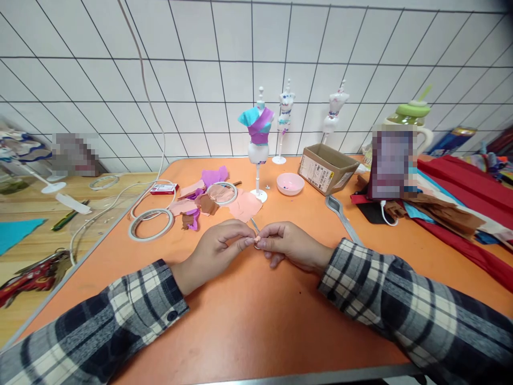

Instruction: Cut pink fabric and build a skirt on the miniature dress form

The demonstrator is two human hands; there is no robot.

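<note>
A white tiled wall with dark grout lines (224, 32) backs an orange tabletop with a grey edge strip (260, 326), over which two black, grey and white plaid sleeves (132, 299) come in from either side. A small open brown cardboard box (316, 170) sits toward the back, right of centre. A white miniature dress form wrapped in turquoise and purple (259, 132) stands upright on its stand, straight ahead of the hands and well apart from them.

The bare left hand (218, 246) and the bare right hand (294, 245) meet at the middle of the table, each with thumb and forefinger pinched together on one tiny peach-coloured piece (257, 241). Since both touch it, neither is nearer; it lies right between the fingertips, in line with the dress form's stand. The fingers cover most of it, so I cannot tell its long axis.

A wide pale ring of tape (133, 229) lies flat to the left, and a round shallow pink bowl (290, 187) rests just right of the stand. A peach paper-like sheet (244, 206) lies just beyond the fingertips, where a thin grey metallic strip (255, 224) slants away, slightly leftward, its near end hidden.
</note>
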